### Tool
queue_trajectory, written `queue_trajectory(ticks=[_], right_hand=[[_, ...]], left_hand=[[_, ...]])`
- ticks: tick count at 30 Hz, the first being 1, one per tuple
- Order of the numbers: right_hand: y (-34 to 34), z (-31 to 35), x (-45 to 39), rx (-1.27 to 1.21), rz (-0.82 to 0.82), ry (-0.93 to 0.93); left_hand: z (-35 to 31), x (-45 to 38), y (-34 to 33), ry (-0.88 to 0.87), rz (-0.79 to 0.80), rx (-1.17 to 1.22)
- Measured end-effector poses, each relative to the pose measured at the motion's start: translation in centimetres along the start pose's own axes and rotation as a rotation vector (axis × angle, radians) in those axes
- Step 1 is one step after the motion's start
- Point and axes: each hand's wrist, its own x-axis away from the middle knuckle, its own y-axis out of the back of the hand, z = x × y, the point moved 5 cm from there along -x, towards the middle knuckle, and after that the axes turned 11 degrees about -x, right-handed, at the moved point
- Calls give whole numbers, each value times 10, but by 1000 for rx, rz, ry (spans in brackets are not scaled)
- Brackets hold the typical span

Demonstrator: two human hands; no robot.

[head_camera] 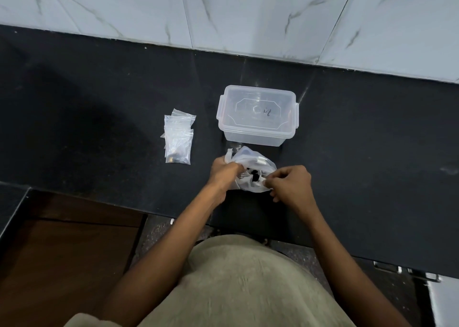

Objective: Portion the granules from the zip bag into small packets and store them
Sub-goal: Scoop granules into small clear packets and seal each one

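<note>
A crumpled clear zip bag (250, 162) with dark contents sits on the black counter (99, 103) near its front edge. My left hand (224, 171) grips the bag's left side, its fingers partly inside the mouth. My right hand (289, 183) pinches the bag's right rim. A small pile of clear packets (178, 137) lies to the left; the frontmost packet has a little dark and tan matter at its bottom. A clear plastic box (258, 114) with a clipped lid stands just behind the bag.
A marble-tiled wall (248, 11) rises behind the counter. A brown cabinet front (64, 252) lies below the counter at left. Metal fittings (407, 270) show at the lower right edge.
</note>
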Motion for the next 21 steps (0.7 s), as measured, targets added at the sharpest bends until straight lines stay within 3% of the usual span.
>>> queue_trajectory(ticks=[5, 14, 18, 21], right_hand=[[6, -17, -6, -168, 39, -135], [27, -19, -10, -246, 25, -147], [30, -14, -1, -145, -149, -33], [21, -11, 3, -169, -159, -7]], left_hand=[[-1, -4, 0, -81, -73, -19], [8, -11, 7, -191, -276, -215], [11, -10, -4, -269, -177, -326], [9, -8, -11, -314, -102, -389]])
